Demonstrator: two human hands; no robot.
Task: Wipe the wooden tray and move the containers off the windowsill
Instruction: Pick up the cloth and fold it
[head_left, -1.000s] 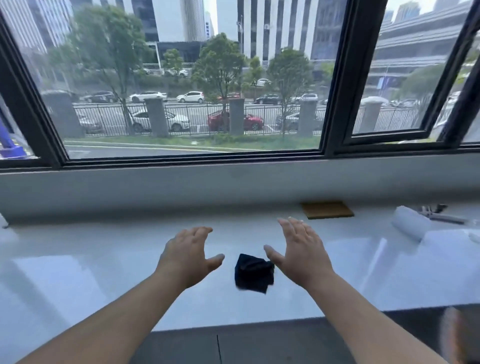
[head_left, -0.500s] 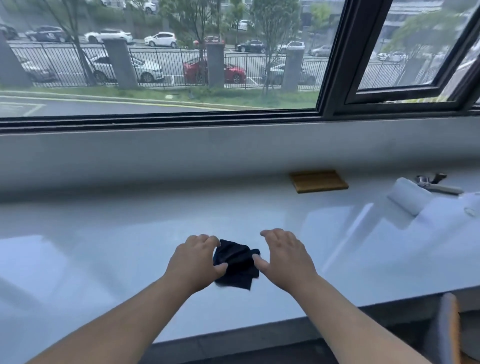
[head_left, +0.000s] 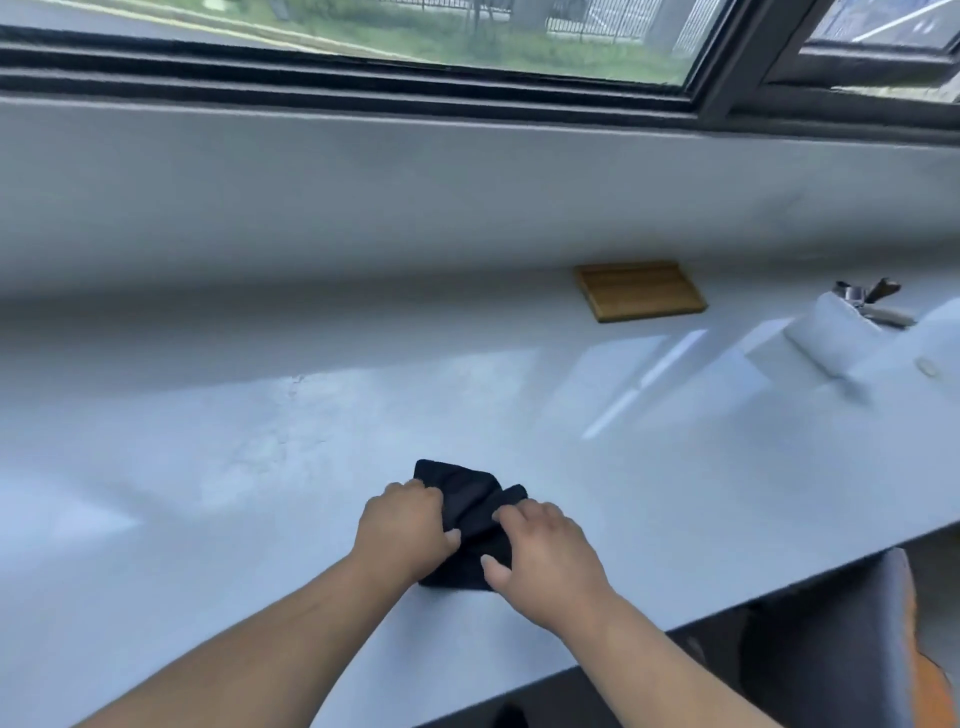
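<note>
Near the front edge of the white windowsill (head_left: 208, 467), we have both hands on a dark cloth (head_left: 470, 519) that lies crumpled on the glossy surface. Our left hand (head_left: 405, 530) presses on the cloth's left side, fingers curled over its edge and thumb tucked against the fabric; its grip looks partly closed on the cloth. Our right hand (head_left: 545, 556) rests on the cloth's right side, fingertips bent down onto the fabric and thumb touching its lower edge, so that grip too is partly closed on the same cloth. The cloth sits between the two hands, with its far corner showing beyond our knuckles.

Well apart from the hands, farther back and to the right, the wooden tray (head_left: 640, 291) lies flat on the windowsill, close against the low grey wall under the window frame (head_left: 363, 78). It is small, rectangular and light brown, with a raised rim.

At the far right lies a white roll (head_left: 831, 338), on its side, and just behind it a metal object (head_left: 865, 296) too blurred for us to identify. Below the sill's front edge at the lower right, something grey with an orange edge (head_left: 852, 649) shows.
</note>
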